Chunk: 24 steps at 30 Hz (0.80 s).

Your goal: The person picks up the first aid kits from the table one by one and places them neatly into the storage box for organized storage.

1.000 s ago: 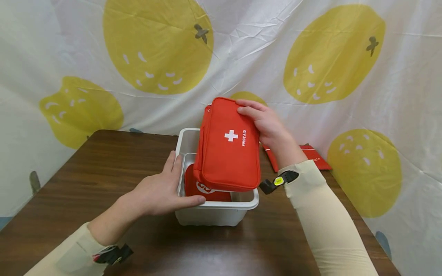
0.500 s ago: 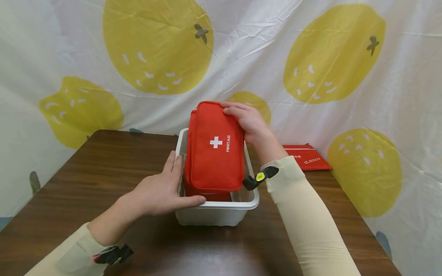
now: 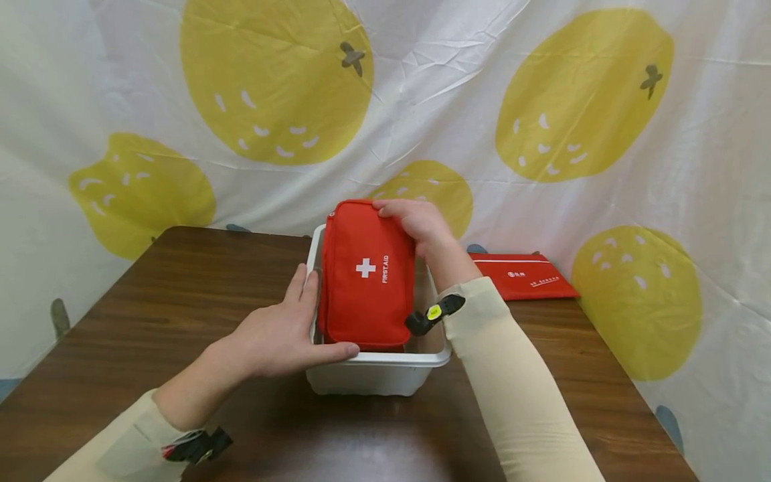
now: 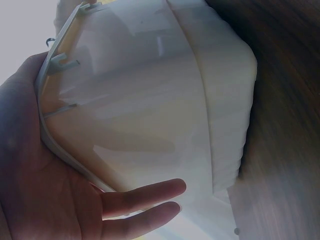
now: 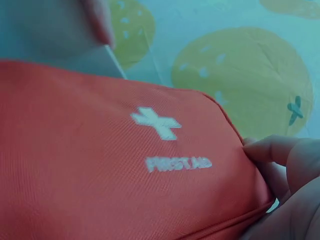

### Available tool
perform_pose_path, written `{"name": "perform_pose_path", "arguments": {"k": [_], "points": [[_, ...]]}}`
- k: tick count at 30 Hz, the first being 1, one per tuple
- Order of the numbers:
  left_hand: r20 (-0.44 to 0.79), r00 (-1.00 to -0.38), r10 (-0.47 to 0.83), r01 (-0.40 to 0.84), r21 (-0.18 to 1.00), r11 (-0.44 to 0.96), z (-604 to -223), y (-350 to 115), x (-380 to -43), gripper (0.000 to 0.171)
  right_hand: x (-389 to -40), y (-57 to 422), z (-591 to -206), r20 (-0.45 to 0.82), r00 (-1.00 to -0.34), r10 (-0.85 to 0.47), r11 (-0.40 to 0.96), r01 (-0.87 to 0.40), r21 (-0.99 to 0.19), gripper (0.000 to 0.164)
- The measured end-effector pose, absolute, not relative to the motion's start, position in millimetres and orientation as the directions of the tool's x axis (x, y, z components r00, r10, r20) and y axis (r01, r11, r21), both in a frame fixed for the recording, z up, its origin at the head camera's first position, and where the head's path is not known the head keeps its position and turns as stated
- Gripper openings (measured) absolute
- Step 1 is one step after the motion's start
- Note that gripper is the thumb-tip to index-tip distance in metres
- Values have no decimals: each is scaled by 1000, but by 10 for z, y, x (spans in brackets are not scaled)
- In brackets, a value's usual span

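Observation:
My right hand grips the far right corner of a red zippered first aid bag. The bag is tilted, its near end down inside a white plastic bin and its far end above the rim. In the right wrist view, fingers curl over the end of the bag, beside its white cross and lettering. My left hand rests on the bin's near left corner, thumb along the front rim. The left wrist view shows two straight fingers against the bin's outer wall.
A flat red pouch with white print lies on the brown wooden table, right of the bin. Behind the table hangs a white curtain with yellow lemons.
My right hand has carried the first aid bag left and down into the bin, covering the red item seen inside earlier. My left hand has stayed at the rim.

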<state>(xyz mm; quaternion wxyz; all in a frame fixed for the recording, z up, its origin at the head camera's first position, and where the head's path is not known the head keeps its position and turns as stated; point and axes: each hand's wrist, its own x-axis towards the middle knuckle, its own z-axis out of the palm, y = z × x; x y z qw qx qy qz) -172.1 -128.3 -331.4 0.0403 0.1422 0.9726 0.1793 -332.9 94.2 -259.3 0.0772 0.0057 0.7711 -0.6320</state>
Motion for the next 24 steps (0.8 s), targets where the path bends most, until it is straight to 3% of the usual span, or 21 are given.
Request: {"name": "perform_pose_path", "arguments": {"k": [8, 24], "points": [[-22, -955, 294, 267, 361, 893, -3324, -1273, -1731, 139, -3325, 960, -2723, -189, -976, -109, 335, 143, -931, 23], [-27, -959, 283, 256, 353, 900, -3318, -1276, -1736, 138, -3352, 937, -2852, -274, -917, -291, 528, 85, -845, 30]]}}
